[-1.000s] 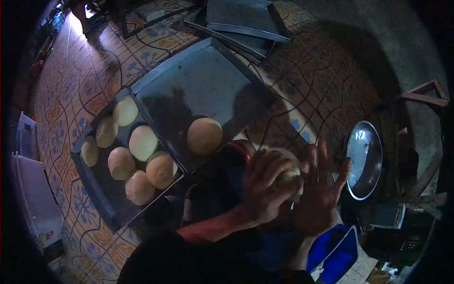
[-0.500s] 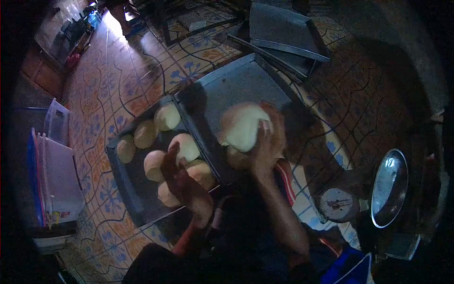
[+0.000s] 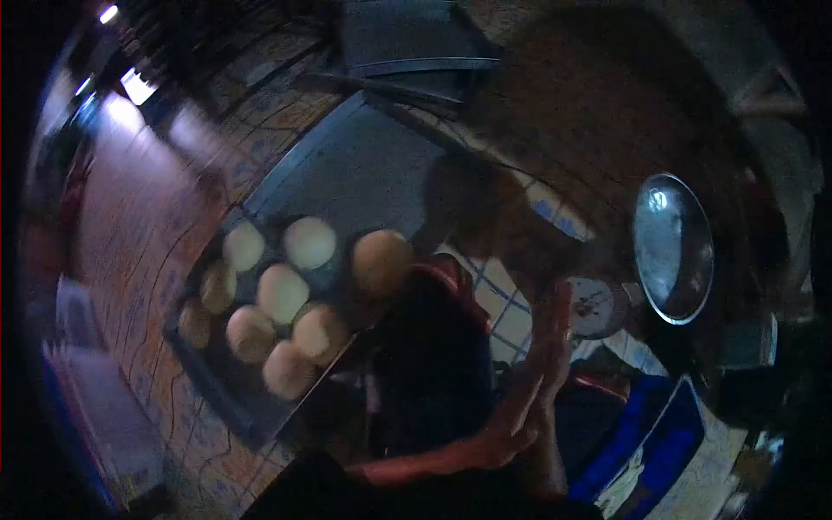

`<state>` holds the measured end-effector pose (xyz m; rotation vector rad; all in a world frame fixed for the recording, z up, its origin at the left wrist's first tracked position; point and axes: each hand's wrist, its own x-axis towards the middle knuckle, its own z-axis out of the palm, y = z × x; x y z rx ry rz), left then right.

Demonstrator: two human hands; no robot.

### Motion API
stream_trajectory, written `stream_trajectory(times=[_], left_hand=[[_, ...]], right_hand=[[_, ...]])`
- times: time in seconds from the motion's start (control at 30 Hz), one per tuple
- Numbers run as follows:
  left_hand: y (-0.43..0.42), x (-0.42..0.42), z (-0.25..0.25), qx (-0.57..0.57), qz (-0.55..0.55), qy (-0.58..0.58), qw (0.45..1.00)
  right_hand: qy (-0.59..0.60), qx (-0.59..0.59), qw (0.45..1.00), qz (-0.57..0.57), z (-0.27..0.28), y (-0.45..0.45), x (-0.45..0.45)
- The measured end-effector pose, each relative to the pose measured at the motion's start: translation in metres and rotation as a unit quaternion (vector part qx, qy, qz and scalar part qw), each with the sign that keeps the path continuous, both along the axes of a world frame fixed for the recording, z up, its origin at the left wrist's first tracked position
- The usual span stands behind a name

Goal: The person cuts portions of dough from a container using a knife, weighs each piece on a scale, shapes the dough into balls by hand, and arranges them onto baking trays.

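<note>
My left hand (image 3: 513,426) and my right hand (image 3: 553,342) are pressed against each other beside my lap, with fingers stretched out and nothing visible between them. To their left, a pale dough ball (image 3: 309,243) lies near the inner edge of the right-hand metal tray (image 3: 355,156). A browner dough ball (image 3: 383,263) sits by that tray's near side. Several round dough pieces (image 3: 282,293) rest in the adjoining left-hand tray (image 3: 208,390). Motion blur and dim light soften the hands' outlines.
An oval metal bowl (image 3: 673,249) stands at the right, with a round scale-like dish (image 3: 591,306) nearer my hands. More metal trays (image 3: 416,65) lie at the back. Plastic bins (image 3: 95,373) stand at the left, and blue fabric (image 3: 641,442) is at the lower right.
The dough ball my right hand carried over the right-hand tray now lies in it. Both hands have drawn back to the right and come together. The view has turned.
</note>
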<state>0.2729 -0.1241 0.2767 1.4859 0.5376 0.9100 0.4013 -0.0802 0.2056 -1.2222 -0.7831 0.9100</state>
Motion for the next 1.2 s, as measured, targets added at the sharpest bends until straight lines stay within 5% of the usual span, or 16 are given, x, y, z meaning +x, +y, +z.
stream_trajectory(times=[0.1,0.13,0.23,0.3,0.37,0.43,0.5,0.6,0.73,0.87,0.9,1.07,1.13,1.2], left_hand=[[-0.035,0.025,0.018,-0.18,-0.231,-0.108,0.95],[-0.04,0.03,0.023,-0.255,-0.315,-0.129,0.905],[-0.047,0.045,0.031,-0.013,-0.404,0.041,0.914],[-0.065,0.037,-0.006,-0.372,-0.336,0.054,0.864],[-0.061,0.06,-0.023,-0.225,-0.263,0.004,0.938],[-0.061,0.107,-0.028,-0.231,-0.258,-0.226,0.91],[-0.058,0.138,-0.005,-0.112,-0.316,-0.108,0.936],[-0.089,0.191,0.022,-0.04,-0.408,-0.024,0.912],[-0.143,0.247,0.034,-0.03,-0.477,0.014,0.878],[-0.19,0.295,0.034,0.0,-0.512,0.062,0.857],[-0.198,0.309,0.036,0.016,-0.52,0.068,0.851],[-0.251,0.382,0.015,0.043,-0.539,0.111,0.834],[-0.289,0.423,-0.01,0.212,-0.608,0.123,0.755],[-0.34,0.454,-0.043,0.381,-0.667,0.08,0.635]], right_hand=[[0.103,0.11,0.965,-0.217,0.05,-0.056,0.072],[0.004,0.069,0.963,-0.259,0.059,-0.088,0.099],[-0.185,-0.112,0.899,-0.381,0.07,-0.207,0.158],[-0.243,-0.232,0.837,-0.431,0.075,-0.284,0.178],[-0.275,-0.398,0.769,-0.418,0.052,-0.361,0.194],[-0.268,-0.551,0.695,-0.375,0.024,-0.434,0.179],[-0.244,-0.684,0.616,-0.306,0.004,-0.464,0.159],[-0.254,-0.629,0.606,-0.417,-0.02,-0.471,0.144],[-0.134,-0.56,0.718,-0.392,-0.008,-0.493,0.154],[-0.115,-0.482,0.751,-0.436,-0.006,-0.502,0.151],[-0.198,-0.457,0.74,-0.452,-0.001,-0.507,0.149],[-0.122,-0.368,0.688,-0.613,0.063,-0.542,0.159],[-0.197,-0.344,0.592,-0.702,0.066,-0.555,0.165],[-0.23,-0.349,0.581,-0.699,0.065,-0.563,0.165]])
